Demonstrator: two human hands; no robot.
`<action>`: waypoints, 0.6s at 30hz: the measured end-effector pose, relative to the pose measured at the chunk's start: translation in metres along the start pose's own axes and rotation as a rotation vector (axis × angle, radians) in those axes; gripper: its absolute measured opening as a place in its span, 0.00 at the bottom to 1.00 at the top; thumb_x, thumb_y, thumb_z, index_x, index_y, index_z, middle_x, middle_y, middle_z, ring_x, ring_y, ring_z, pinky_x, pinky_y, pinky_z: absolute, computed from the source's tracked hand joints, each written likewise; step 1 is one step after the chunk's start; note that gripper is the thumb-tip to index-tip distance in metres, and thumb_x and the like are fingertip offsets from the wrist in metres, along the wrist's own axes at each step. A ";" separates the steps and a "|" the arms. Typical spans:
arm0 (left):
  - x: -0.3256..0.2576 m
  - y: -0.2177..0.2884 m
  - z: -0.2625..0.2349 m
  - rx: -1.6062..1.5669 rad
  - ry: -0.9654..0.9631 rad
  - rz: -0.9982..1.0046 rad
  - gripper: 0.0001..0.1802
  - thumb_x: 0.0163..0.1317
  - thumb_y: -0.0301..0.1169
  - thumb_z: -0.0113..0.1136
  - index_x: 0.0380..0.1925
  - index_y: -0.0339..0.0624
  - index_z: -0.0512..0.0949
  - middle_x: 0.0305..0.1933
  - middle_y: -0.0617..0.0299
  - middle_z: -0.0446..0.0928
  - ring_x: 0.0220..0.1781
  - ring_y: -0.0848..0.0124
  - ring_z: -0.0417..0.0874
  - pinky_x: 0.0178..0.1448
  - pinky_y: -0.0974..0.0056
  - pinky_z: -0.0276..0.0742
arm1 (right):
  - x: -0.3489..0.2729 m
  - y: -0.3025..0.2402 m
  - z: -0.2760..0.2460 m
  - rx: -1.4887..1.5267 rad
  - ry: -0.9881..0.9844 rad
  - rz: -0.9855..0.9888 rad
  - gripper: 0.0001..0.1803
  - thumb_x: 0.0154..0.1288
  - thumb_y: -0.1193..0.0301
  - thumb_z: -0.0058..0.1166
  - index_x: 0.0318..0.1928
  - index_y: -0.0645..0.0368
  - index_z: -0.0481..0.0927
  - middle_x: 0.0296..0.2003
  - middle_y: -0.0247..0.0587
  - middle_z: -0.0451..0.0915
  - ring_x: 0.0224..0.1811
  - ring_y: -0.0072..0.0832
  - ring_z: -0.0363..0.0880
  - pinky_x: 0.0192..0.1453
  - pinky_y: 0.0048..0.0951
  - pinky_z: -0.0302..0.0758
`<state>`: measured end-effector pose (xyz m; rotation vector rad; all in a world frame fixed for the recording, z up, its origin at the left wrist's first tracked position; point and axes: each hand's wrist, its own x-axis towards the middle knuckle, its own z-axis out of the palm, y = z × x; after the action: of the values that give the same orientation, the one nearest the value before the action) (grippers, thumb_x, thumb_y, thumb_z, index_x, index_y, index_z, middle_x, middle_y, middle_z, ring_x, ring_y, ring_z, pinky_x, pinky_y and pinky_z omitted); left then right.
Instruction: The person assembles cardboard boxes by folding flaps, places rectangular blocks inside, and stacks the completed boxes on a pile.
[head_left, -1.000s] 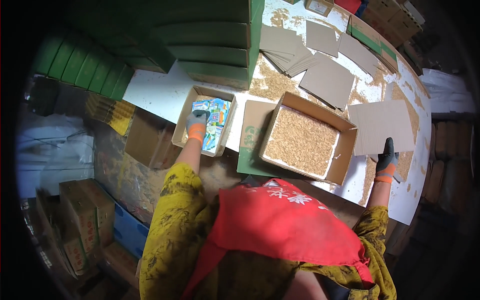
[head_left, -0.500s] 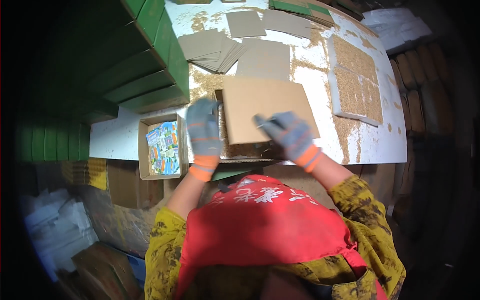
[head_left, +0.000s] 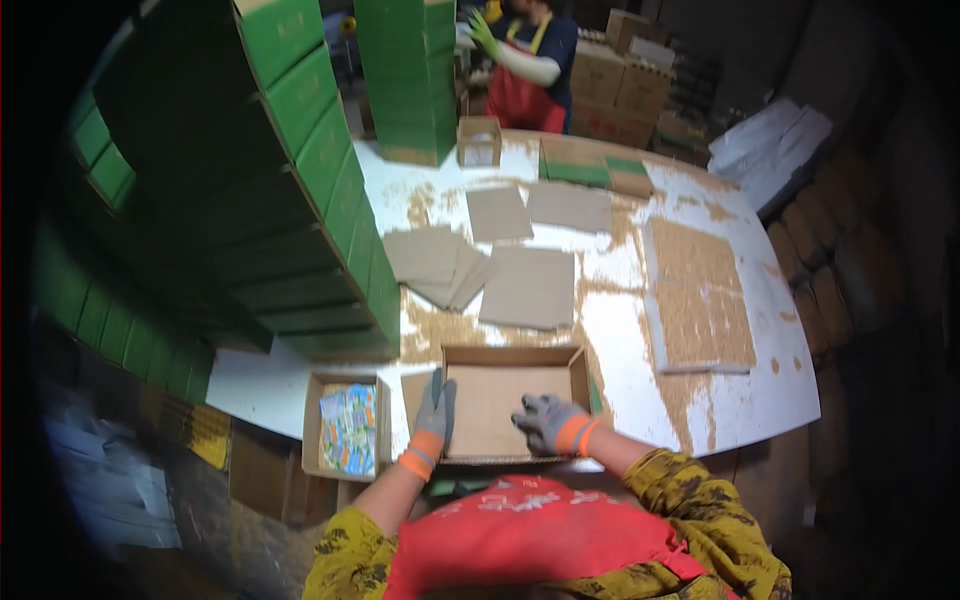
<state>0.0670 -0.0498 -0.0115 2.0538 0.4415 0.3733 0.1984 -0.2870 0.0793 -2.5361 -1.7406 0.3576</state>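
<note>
Gloved hands press a cardboard sheet into an open box.

The left hand (head_left: 435, 412) lies flat and open on the box (head_left: 510, 400) wall; the right hand (head_left: 545, 420), fingers curled, pushes the cardboard sheet (head_left: 490, 400) down, at the table's (head_left: 620, 330) near edge.

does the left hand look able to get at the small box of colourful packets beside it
Probably yes. The left hand rests on the left wall of the open cardboard box, and the small box of colourful packets sits just to its left, open-topped, with nothing lying between them.
</note>
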 end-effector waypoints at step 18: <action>-0.007 0.000 0.010 -0.219 -0.144 -0.427 0.51 0.46 0.50 0.77 0.65 0.35 0.64 0.61 0.46 0.73 0.62 0.57 0.75 0.66 0.58 0.71 | -0.009 0.094 0.083 1.452 0.092 0.577 0.55 0.48 0.43 0.70 0.65 0.70 0.65 0.60 0.58 0.72 0.61 0.43 0.73 0.62 0.36 0.72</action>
<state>0.0652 -0.0606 -0.0165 1.7048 0.7006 0.0140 0.2633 -0.3380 -0.0160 -1.7000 -0.2591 0.9993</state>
